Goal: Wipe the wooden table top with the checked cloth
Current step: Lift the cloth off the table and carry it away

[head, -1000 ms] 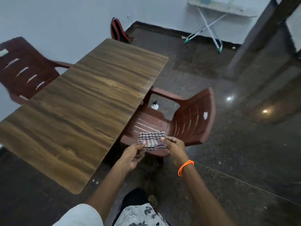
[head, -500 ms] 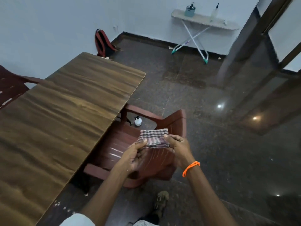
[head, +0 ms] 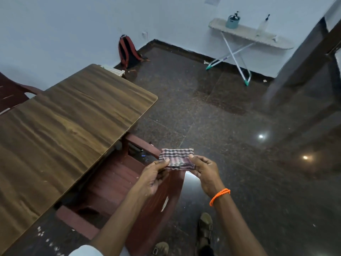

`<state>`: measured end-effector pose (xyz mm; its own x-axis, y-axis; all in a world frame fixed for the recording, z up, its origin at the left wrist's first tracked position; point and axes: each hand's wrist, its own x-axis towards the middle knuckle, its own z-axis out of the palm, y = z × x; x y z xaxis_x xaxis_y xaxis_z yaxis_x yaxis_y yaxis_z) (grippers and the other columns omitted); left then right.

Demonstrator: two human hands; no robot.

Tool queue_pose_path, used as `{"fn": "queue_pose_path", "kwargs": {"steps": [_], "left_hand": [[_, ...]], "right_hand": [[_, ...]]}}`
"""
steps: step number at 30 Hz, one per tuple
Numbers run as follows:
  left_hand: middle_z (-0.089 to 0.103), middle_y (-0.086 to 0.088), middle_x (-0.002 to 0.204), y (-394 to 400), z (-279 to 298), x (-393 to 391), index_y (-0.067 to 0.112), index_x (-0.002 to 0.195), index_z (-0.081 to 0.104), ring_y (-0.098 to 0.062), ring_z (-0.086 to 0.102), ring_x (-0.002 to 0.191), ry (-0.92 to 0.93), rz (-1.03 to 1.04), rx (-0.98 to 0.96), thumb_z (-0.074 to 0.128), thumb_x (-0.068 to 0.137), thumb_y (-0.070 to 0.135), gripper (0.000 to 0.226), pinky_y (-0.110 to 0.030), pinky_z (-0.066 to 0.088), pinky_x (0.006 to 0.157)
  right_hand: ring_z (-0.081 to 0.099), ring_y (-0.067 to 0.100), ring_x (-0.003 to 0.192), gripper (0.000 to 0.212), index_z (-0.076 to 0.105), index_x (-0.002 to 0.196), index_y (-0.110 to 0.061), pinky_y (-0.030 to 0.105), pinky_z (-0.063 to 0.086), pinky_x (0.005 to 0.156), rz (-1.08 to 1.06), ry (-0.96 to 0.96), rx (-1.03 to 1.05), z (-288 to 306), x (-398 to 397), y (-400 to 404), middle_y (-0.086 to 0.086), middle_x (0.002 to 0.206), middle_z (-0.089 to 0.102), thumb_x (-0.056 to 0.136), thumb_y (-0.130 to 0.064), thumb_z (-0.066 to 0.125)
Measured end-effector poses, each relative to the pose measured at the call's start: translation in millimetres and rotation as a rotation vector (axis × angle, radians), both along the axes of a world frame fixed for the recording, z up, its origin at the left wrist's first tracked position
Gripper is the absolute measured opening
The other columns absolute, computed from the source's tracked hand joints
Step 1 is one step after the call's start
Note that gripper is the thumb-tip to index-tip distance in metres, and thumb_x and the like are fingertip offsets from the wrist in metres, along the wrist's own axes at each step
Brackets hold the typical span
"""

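A folded checked cloth [head: 176,158] is held in the air between my two hands, above the back of a maroon chair. My left hand [head: 153,176] pinches its left edge with the thumb on top. My right hand [head: 207,170], with an orange band at the wrist, pinches its right edge. The wooden table top [head: 60,126] lies to the left of my hands, bare, with its long edge running toward me.
A maroon plastic chair [head: 120,183] is tucked against the table's right side, directly below my hands. Another maroon chair [head: 11,93] stands at the far left. A red backpack [head: 128,52] and an ironing board [head: 249,34] stand by the wall. Dark stone floor spreads to the right.
The view has swung and moved right along the table; the chair now lies below my hands. Both hands keep the same hold on the cloth.
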<state>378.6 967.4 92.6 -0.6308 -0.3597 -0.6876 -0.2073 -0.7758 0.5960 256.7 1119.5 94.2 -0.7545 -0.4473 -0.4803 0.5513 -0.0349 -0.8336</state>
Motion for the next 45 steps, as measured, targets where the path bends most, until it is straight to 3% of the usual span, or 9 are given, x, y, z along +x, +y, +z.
{"fn": "queue_pose_path", "kwargs": {"steps": [4,8,13,18,24,31,35,41,45], "left_hand": [[0.074,0.001,0.078,13,6,-61,0.019,0.089,0.069,-0.007,0.066,0.065,-0.023,0.070,-0.032,0.079,0.083,0.017,0.012,-0.021,0.055,0.067],[0.074,0.001,0.077,31,20,-121,0.018,0.089,0.071,-0.010,0.068,0.065,-0.043,0.155,-0.043,0.081,0.079,0.017,0.014,-0.022,0.058,0.060],[0.076,0.003,0.076,43,32,-184,0.019,0.088,0.070,-0.007,0.071,0.064,-0.038,0.242,-0.053,0.077,0.085,0.015,0.009,-0.025,0.056,0.064],[0.077,0.002,0.080,24,35,-242,0.019,0.087,0.070,-0.009,0.072,0.070,-0.047,0.346,-0.067,0.077,0.085,0.014,0.009,-0.025,0.054,0.065],[0.078,-0.002,0.093,-33,18,-318,0.019,0.089,0.071,-0.014,0.073,0.084,-0.013,0.426,-0.065,0.085,0.065,0.021,0.028,-0.030,0.052,0.078],[0.079,-0.004,0.094,-110,11,-414,0.017,0.094,0.072,-0.013,0.076,0.080,-0.007,0.517,-0.027,0.080,0.080,0.015,0.016,-0.031,0.055,0.081],[0.079,-0.005,0.097,-158,16,-458,0.016,0.095,0.072,-0.014,0.076,0.084,0.007,0.562,-0.025,0.084,0.073,0.018,0.025,-0.032,0.054,0.086],[0.079,-0.005,0.102,-248,13,-524,0.017,0.095,0.071,-0.016,0.075,0.093,-0.006,0.677,-0.029,0.087,0.066,0.021,0.033,-0.033,0.054,0.089],[0.079,-0.002,0.099,-308,19,-569,0.020,0.093,0.068,-0.018,0.072,0.098,-0.057,0.743,-0.046,0.082,0.079,0.018,0.020,-0.032,0.053,0.092]], "right_hand": [[0.071,0.026,0.092,0.015,0.072,0.084,-0.009,0.032,0.058,0.070,0.058,-0.003,-0.029,6,-67,7,0.017,0.096,0.074,0.077,-0.019,0.080],[0.071,0.024,0.089,0.013,0.073,0.083,-0.010,0.038,0.058,0.079,0.119,0.009,0.002,21,-132,12,0.015,0.093,0.074,0.076,-0.018,0.080],[0.072,0.024,0.085,0.018,0.073,0.084,-0.009,0.030,0.057,0.066,0.221,-0.001,-0.009,34,-214,7,0.015,0.093,0.074,0.073,-0.021,0.083],[0.072,0.026,0.089,0.024,0.074,0.084,-0.010,0.031,0.057,0.068,0.330,-0.030,-0.031,38,-284,-27,0.015,0.095,0.074,0.069,-0.025,0.086],[0.072,0.026,0.090,0.034,0.073,0.089,-0.009,0.032,0.057,0.071,0.436,-0.002,-0.022,23,-373,-92,0.015,0.096,0.074,0.067,-0.030,0.086],[0.072,0.023,0.088,0.026,0.075,0.083,-0.015,0.031,0.055,0.070,0.529,0.019,0.013,23,-472,-189,0.012,0.096,0.075,0.067,-0.033,0.085],[0.071,0.021,0.085,0.022,0.075,0.076,-0.019,0.035,0.052,0.077,0.583,0.033,0.010,32,-520,-249,0.012,0.094,0.075,0.064,-0.034,0.086],[0.072,0.023,0.077,0.017,0.073,0.084,-0.011,0.028,0.056,0.061,0.673,0.004,-0.036,27,-592,-358,0.017,0.092,0.074,0.074,-0.023,0.081],[0.071,0.024,0.077,0.020,0.069,0.091,-0.004,0.031,0.058,0.067,0.738,-0.016,-0.061,27,-636,-435,0.020,0.093,0.073,0.078,-0.018,0.078]]}}
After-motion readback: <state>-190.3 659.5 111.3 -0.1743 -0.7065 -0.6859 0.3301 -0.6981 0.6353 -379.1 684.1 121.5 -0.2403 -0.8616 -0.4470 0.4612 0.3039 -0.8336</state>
